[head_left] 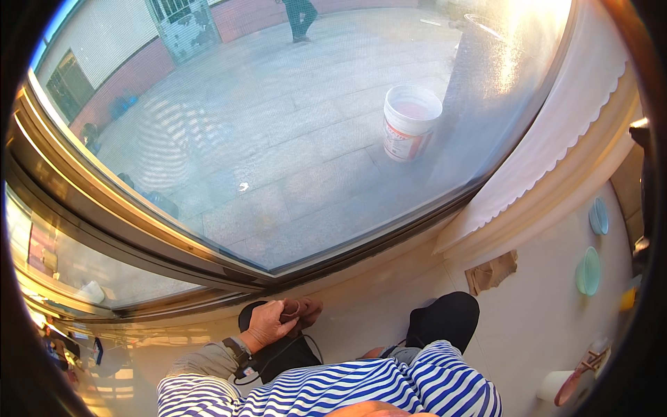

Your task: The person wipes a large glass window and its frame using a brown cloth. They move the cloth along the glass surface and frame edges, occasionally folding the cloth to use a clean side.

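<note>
Lower centre of the frame: the person's striped sleeves point(333, 389) fill the foreground. Just above, the left hand point(267, 323) and right hand point(306, 311) meet, fingers closed together on a small brownish item point(295, 307) too small to identify, over a black shoe point(278, 347). The work appears mid-course. Farther up, beyond the window frame point(208, 250), a white bucket point(410, 121) stands on the paved yard point(278, 139).

right hand point(306, 311): mostly covered by left hand point(267, 324), grip can't be judged. Small item between the fingers too small to identify. Striped shirt point(347, 393) cut off at bottom edge. Person point(300, 17) outside cropped at top edge. Objects at right rim blurred.
</note>
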A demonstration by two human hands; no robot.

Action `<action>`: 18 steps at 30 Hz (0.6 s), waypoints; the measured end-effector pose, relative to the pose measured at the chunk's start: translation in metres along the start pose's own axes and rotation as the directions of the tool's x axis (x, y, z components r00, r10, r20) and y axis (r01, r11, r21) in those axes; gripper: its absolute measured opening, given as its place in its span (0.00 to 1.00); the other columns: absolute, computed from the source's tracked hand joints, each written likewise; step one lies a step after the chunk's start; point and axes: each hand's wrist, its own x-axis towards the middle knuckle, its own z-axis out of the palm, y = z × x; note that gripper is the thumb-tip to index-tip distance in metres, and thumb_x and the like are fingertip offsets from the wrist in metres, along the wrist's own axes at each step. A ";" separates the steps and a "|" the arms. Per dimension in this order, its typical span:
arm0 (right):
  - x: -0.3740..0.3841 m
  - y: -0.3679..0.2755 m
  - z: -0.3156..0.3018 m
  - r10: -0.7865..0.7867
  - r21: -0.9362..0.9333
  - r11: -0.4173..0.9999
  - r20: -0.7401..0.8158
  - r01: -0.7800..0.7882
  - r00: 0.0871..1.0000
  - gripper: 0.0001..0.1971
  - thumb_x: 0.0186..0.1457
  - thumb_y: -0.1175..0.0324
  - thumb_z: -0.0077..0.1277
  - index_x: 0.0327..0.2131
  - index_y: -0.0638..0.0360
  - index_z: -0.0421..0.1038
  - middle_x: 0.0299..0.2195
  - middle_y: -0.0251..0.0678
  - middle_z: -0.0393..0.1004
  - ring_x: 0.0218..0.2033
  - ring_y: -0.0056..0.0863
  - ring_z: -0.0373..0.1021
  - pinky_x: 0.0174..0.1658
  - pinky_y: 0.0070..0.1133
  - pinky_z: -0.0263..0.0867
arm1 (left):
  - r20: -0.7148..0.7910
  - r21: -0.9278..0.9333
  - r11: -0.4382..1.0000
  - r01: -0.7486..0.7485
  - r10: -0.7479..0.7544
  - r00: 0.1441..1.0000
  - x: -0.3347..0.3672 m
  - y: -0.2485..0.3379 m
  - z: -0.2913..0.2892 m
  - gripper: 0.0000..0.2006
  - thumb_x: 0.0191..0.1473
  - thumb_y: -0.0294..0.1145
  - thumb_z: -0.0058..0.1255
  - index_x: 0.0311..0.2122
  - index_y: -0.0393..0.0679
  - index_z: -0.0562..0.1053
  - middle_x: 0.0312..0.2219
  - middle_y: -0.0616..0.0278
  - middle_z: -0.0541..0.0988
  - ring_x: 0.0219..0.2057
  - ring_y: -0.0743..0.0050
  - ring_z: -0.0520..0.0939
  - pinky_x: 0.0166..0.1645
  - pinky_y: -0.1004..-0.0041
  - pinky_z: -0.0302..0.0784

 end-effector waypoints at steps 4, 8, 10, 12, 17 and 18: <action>-0.039 0.037 -0.001 0.018 0.077 0.997 0.009 -0.018 1.000 0.25 0.62 0.50 0.54 0.58 0.50 0.75 0.52 0.39 0.78 0.49 0.36 0.73 0.55 0.35 0.69 | -0.104 0.014 1.000 -0.003 0.005 0.995 0.012 0.013 0.015 0.16 0.50 0.37 0.66 0.38 0.41 0.73 0.29 0.52 0.79 0.31 0.47 0.81 0.34 0.59 0.77; -0.099 0.053 -0.038 0.105 -0.069 0.989 -0.290 -0.130 0.951 0.28 0.61 0.46 0.56 0.57 0.55 0.75 0.51 0.43 0.80 0.51 0.38 0.75 0.55 0.32 0.70 | -0.237 -0.054 0.999 -0.004 -0.009 0.971 0.002 0.034 0.025 0.16 0.50 0.36 0.66 0.39 0.41 0.73 0.31 0.51 0.79 0.32 0.45 0.82 0.36 0.58 0.78; -0.150 0.038 -0.072 -0.188 -0.124 0.982 -0.493 0.145 0.849 0.37 0.60 0.43 0.57 0.64 0.58 0.65 0.53 0.49 0.78 0.55 0.40 0.74 0.60 0.33 0.67 | -0.236 -0.292 0.951 0.103 -0.176 0.956 -0.007 0.051 0.026 0.16 0.53 0.30 0.64 0.45 0.38 0.73 0.36 0.49 0.82 0.38 0.50 0.85 0.42 0.64 0.81; -0.184 -0.004 -0.090 -0.328 -0.035 0.909 -0.673 0.415 0.663 0.44 0.57 0.44 0.61 0.68 0.60 0.57 0.58 0.50 0.72 0.58 0.42 0.70 0.59 0.33 0.67 | -0.432 -0.557 0.827 -0.078 -0.208 0.878 -0.007 0.080 0.034 0.17 0.56 0.28 0.63 0.49 0.36 0.73 0.36 0.51 0.82 0.39 0.63 0.85 0.43 0.69 0.79; -0.221 -0.126 -0.076 -0.595 0.175 0.376 -0.707 0.910 0.381 0.41 0.59 0.50 0.62 0.68 0.56 0.55 0.57 0.37 0.69 0.56 0.30 0.69 0.56 0.30 0.70 | -0.481 -0.427 0.879 -0.212 -0.022 0.876 0.020 0.128 -0.007 0.19 0.54 0.22 0.61 0.51 0.36 0.72 0.38 0.59 0.81 0.40 0.76 0.81 0.46 0.74 0.76; -0.225 -0.146 -0.071 -0.574 0.212 0.316 -0.733 0.925 0.364 0.40 0.59 0.50 0.62 0.68 0.56 0.55 0.58 0.36 0.69 0.56 0.29 0.68 0.56 0.30 0.70 | -0.522 -0.395 0.885 -0.245 0.003 0.853 0.026 0.134 -0.022 0.18 0.53 0.21 0.61 0.50 0.37 0.73 0.37 0.59 0.82 0.39 0.76 0.82 0.45 0.74 0.77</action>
